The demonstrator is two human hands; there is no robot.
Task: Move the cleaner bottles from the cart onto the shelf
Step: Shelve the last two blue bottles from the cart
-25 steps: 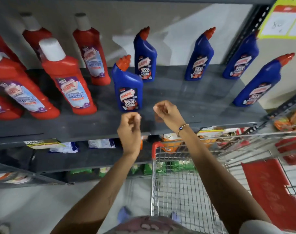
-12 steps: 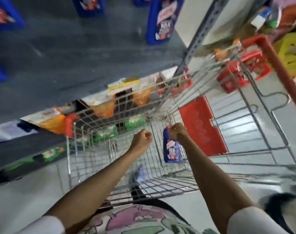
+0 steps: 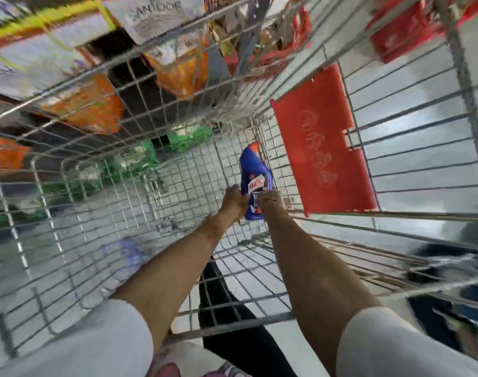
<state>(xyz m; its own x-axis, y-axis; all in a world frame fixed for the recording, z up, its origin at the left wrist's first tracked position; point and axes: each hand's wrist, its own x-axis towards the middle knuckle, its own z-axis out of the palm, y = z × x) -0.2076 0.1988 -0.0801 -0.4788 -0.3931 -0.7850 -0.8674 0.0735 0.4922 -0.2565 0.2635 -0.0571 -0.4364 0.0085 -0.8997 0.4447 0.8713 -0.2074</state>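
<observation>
- Blue plastic cleaner bottle (image 3: 255,183) with orange angled cap; its white-and-red label is too blurred to read.
- Left hand (image 3: 233,202) and right hand (image 3: 270,200) both have fingers wrapped around the bottle inside the silver wire cart (image 3: 101,219).

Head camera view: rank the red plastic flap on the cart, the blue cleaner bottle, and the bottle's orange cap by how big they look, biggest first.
1. red plastic flap, clearly largest.
2. blue cleaner bottle, partly covered by the left hand and right hand, so its full extent is hidden.
3. orange cap, smallest.
</observation>
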